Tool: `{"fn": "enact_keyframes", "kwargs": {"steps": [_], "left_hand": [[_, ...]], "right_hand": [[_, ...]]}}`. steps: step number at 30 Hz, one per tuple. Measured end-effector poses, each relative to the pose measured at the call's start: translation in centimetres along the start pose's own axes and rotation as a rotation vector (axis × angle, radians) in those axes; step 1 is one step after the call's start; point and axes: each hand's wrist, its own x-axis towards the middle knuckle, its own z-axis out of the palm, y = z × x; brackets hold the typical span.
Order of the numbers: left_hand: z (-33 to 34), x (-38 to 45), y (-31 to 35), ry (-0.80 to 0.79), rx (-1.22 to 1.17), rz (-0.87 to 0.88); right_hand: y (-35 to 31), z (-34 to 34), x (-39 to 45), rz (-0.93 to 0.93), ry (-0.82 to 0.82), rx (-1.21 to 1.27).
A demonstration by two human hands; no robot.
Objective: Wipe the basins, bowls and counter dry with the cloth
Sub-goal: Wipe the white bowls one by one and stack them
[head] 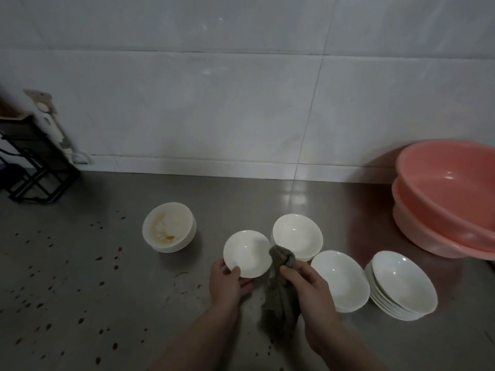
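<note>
From the head view, we hold a white bowl (247, 253) tilted up off the tabletop (80, 290) in our left hand (227, 281), thumb over the near rim and the other fingers curled beneath it. Our right hand (308, 287) grips the grey-green cloth (281, 290), fingers closed round its bunched upper end, while the rest hangs down towards us. The bunched end touches the bowl's right edge, so the bowl lies just left of the right-hand fingers, its open face turned towards us. We judge the coming wipe needs only a short sweep leftward into the hollow, and the right hand is the one placed to make it.

Behind the held bowl stands a small stack of bowls (297, 236), its top one looking clean. To the right sit another white bowl (340, 279), possibly on others, and a taller, leaning stack (401, 287), all holding nothing we can see. Further left, a separate pile (169, 227) has orange-brown residue in its top bowl. Two pink basins (450, 199), nested, stand at the far right; the upper one looks empty. Dark droplets speckle the tabletop on the left.
</note>
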Motion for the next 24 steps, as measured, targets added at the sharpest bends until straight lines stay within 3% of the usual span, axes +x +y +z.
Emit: {"fn": "enact_keyframes", "kwargs": {"steps": [2,4,9,12,19,24], "left_hand": [[-0.6,0.0,0.0,-0.055,0.046,0.008],[-1.9,0.1,0.7,-0.011,0.189,0.073],[-7.8,2.6,5.1,0.439,0.297,0.397],[-10.5,4.6,7.4,0.568,0.318,0.392],[-12.8,8.0,8.0,0.535,0.276,0.241],[-12.4,8.4,9.1,0.485,0.234,0.261]], "right_hand": [[0.2,0.5,0.5,0.002,0.003,-0.031],[0.4,1.1,1.0,0.002,-0.003,-0.064],[0.6,3.9,2.1,-0.038,-0.05,-0.12],[0.7,6.1,2.4,-0.049,-0.075,-0.136],[0.8,9.2,1.3,-0.037,-0.125,-0.059],[1.2,8.7,0.6,-0.051,-0.105,-0.091]]}}
